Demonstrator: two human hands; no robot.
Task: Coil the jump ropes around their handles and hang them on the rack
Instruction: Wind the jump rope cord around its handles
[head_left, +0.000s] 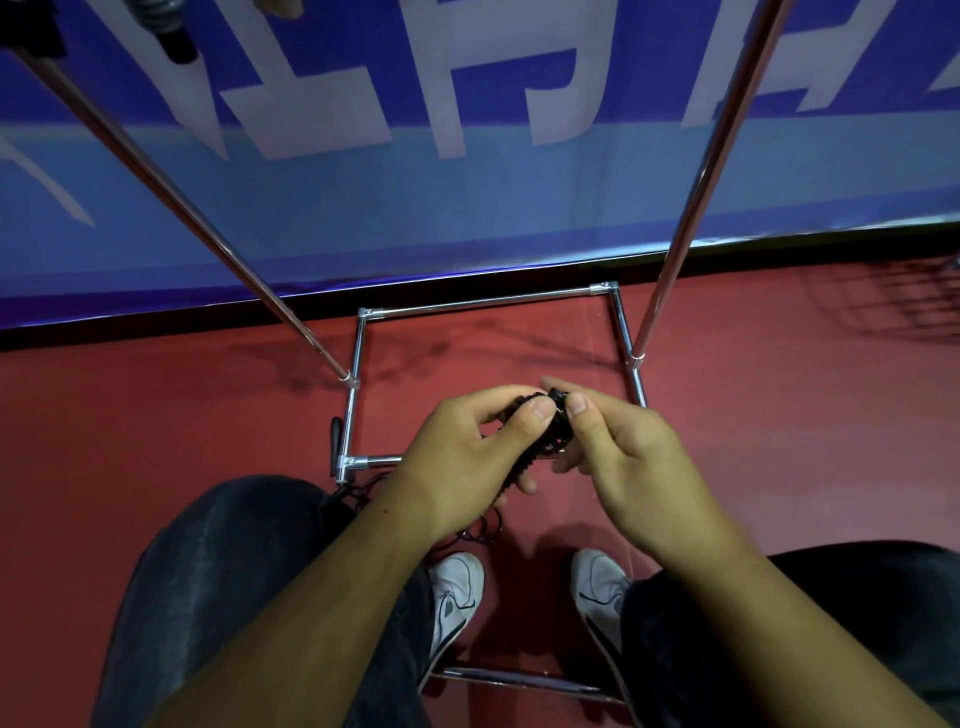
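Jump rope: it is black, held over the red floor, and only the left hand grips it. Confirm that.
One thing is wrong: the head view shows both hands on it. The left hand grips the jump rope and the right hand pinches its upper end. The rest stands: it is black and held over the red floor.

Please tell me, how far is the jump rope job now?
Done: a dark bundle seems to hang at the top left already, but it is blurred. In hand: left hand and right hand grip a black jump rope, largely wound. Left: hang it on the rack; another rope handle lies on the floor by the rack base.
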